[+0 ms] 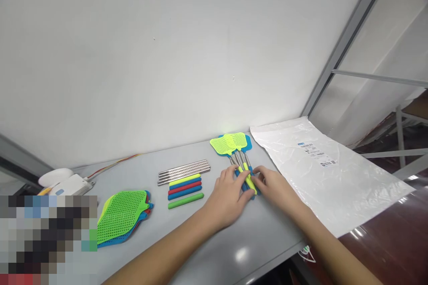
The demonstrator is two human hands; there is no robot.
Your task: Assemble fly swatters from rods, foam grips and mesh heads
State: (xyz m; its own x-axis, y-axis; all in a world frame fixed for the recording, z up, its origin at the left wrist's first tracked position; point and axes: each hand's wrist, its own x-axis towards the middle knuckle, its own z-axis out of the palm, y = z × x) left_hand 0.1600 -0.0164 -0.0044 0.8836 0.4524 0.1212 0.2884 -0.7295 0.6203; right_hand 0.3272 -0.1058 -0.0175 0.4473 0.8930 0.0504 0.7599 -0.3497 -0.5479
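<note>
Several assembled fly swatters (234, 144) lie in a bunch on the grey table (207, 240), yellow-green and blue heads pointing away, metal rods and yellow and blue handles toward me. My left hand (227, 193) rests on the left side of their handles, fingers curled against them. My right hand (272, 185) presses the handles from the right, fingers closed around them. Both hands squeeze the bundle together.
Left of the hands lie metal rods (183, 170), coloured handle grips (185, 190) and a stack of swatter heads (122, 216). A large clear plastic bag (321, 169) lies at right, reaching the table edge. White devices with wires (68, 182) sit at far left.
</note>
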